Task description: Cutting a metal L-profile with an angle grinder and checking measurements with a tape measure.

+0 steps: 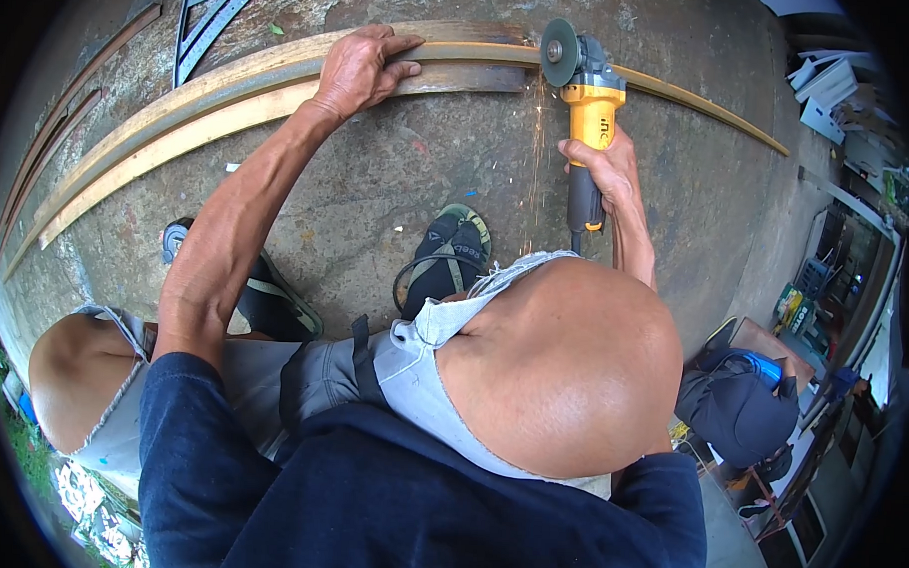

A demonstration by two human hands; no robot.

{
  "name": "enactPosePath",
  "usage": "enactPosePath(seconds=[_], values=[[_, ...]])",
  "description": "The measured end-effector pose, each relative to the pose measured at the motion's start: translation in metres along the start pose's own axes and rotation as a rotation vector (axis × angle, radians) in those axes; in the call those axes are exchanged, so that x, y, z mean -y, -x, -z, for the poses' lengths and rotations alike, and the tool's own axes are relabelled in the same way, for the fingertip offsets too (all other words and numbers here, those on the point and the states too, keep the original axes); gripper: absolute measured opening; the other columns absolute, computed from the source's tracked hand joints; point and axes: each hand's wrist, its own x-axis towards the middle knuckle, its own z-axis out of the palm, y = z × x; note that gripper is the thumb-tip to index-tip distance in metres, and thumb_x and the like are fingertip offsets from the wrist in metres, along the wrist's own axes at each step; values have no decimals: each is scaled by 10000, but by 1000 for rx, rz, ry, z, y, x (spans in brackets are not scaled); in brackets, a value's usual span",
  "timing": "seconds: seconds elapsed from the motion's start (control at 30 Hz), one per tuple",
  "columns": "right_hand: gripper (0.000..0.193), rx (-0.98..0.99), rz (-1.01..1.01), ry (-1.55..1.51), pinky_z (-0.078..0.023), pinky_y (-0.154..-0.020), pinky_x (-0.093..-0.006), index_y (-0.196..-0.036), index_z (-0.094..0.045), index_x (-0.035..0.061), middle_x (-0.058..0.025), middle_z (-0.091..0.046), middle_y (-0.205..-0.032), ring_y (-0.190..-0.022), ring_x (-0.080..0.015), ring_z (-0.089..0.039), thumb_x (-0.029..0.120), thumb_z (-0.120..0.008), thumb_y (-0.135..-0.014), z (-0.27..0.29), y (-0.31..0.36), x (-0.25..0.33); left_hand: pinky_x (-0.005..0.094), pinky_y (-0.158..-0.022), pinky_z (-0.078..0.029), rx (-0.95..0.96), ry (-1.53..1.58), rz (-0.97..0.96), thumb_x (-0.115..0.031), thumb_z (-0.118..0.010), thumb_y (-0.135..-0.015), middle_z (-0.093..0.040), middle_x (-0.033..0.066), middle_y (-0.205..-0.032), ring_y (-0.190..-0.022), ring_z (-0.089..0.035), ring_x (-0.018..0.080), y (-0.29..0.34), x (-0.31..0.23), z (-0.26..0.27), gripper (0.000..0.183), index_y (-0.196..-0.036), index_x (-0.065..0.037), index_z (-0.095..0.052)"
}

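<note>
My right hand [617, 172] is wrapped round the body of a yellow and black angle grinder [593, 107], whose disc [559, 52] is upright at a long, thin metal bar [473, 52]. Orange sparks [536, 147] stream from the disc toward my feet. With thumb and forefinger along the bar, my left hand [360, 70] holds it down on wooden planks [462, 79], left of the disc. Past the planks' right end, the bar runs on toward the right. Whether the disc spins cannot be judged beyond the sparks.
A triangular square [215, 25] lies beyond the planks, and rusty strips [64, 135] lie at far left. A tape measure [176, 236] is by my left foot. My shod right foot [453, 254] is near the sparks. At right are a dark bag [740, 409] and assorted clutter.
</note>
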Motion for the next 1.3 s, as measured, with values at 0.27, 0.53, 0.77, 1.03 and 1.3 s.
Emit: enactPosePath(seconds=[0.27,0.53,0.77,1.03,1.3], values=[[449,11,0,-12,-568,-616,-325,-1059,-597,17,-72,-643,-868,-696,-174,-654,141,-824,-692,-1,-1,2,441,-812,-524,-1,-9,1,-322,-764,-834,-667,132,-886,-923,-656,339,1,-1,2,387,-1165,-120,-754],[458,16,-19,-31,-572,-623,-326,-1072,-592,10,-73,-634,-884,-704,-178,-657,138,-820,-696,0,12,16,442,-797,-518,-12,2,-10,-329,-764,-834,-662,124,-876,-908,-656,335,0,1,1,404,-1178,-119,-748],[507,-20,-13,-297,-570,-623,-316,-1114,-574,19,-72,-615,-893,-697,-170,-646,168,-825,-700,22,27,20,403,-745,-504,32,2,2,-339,-766,-843,-644,115,-844,-824,-648,298,-1,2,1,406,-1184,-120,-745],[425,5,45,-286,-537,-612,-321,-1050,-584,31,-54,-627,-838,-677,-158,-631,137,-813,-708,27,23,-5,388,-742,-509,31,50,29,-249,-807,-820,-670,122,-838,-801,-661,278,-4,-9,5,386,-1162,-80,-751],[441,46,37,-214,-542,-651,-334,-1047,-611,17,-78,-666,-866,-728,-178,-663,154,-837,-694,12,8,-16,386,-766,-515,61,37,65,-261,-805,-824,-692,125,-871,-830,-669,283,-7,-6,7,397,-1170,-75,-749]])
